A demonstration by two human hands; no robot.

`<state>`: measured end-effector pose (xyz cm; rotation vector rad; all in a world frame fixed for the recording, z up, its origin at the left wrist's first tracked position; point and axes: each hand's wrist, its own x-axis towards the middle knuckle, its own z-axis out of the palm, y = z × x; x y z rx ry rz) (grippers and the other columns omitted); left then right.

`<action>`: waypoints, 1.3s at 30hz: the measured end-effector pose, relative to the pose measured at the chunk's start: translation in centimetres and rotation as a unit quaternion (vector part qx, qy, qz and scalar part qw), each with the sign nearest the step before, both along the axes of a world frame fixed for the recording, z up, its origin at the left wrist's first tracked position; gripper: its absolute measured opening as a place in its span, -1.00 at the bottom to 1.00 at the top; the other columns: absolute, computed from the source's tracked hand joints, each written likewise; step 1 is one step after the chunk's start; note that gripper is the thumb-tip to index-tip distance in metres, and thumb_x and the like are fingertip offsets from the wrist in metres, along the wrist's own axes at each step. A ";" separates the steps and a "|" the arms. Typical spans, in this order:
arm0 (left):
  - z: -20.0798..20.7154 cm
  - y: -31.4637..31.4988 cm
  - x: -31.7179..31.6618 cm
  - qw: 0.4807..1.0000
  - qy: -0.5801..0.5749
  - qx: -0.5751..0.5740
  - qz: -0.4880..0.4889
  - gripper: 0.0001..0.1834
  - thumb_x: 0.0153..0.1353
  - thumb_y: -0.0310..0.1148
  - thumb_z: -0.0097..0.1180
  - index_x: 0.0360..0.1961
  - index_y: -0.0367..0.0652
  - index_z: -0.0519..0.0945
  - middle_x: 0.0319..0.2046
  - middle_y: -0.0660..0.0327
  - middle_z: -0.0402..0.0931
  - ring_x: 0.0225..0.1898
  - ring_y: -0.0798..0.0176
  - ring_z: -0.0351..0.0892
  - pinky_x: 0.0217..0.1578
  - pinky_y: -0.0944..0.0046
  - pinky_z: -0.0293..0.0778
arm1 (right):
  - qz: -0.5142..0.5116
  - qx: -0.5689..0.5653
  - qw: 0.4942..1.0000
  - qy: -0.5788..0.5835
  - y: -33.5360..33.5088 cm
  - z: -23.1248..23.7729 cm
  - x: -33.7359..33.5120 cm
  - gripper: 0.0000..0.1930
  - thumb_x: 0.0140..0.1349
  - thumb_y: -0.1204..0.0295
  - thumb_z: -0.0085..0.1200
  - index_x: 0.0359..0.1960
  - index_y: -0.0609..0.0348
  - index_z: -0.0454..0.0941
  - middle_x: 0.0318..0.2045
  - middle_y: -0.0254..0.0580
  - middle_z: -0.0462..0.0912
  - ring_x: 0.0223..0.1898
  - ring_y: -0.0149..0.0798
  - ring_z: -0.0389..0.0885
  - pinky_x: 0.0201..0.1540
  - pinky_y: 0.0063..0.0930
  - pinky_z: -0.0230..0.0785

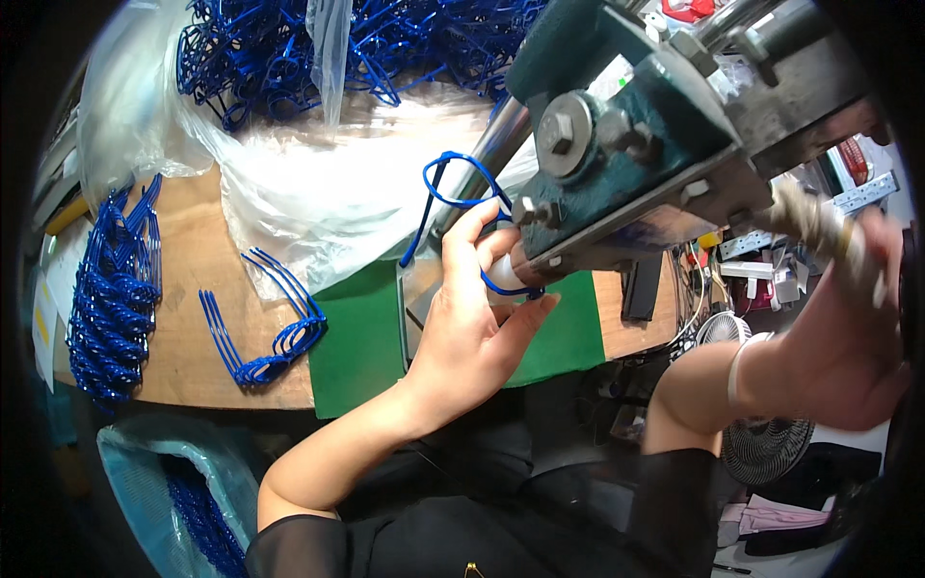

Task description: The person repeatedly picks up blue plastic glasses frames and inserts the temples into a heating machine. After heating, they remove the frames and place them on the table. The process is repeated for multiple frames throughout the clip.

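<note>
In my left hand (pixel 470 323) is a blue eyeglass frame (pixel 468 203), pinched between the thumb and fingers. One rim stands up past my fingertips, and a temple hangs down to the left. The other rim surrounds a white plug (pixel 501 271) beneath the head of a dark green hand press (pixel 665 120). At the far right, my right hand (pixel 836 342), blurred, closes on the press's cloth-wrapped lever handle (pixel 819 226); some of its fingers are hidden. A green mat (pixel 361 356) lies below my left hand.
Blue frames heap up (pixel 376 43) on clear plastic sheeting (pixel 318 183) at the back. Stacked frames (pixel 114 299) line the table's left side, near a smaller group (pixel 279 352). A lined bin (pixel 145 482) sits lower left; fans (pixel 771 448) stand lower right.
</note>
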<state>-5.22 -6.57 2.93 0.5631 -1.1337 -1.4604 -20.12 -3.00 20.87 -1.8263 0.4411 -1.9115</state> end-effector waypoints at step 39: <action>-1.5 4.4 6.3 0.996 0.025 0.083 -0.014 -0.40 0.12 -0.63 -0.09 0.11 -0.08 -0.06 -0.07 -0.08 0.28 -0.45 0.36 0.46 -0.38 0.40 0.44 | -0.334 0.191 0.716 0.583 -1.5 -27.5 -4.1 -0.56 0.02 0.41 0.07 -0.04 0.31 0.33 -0.08 -0.07 0.39 -0.22 -0.07 0.41 -0.18 -0.34 0.34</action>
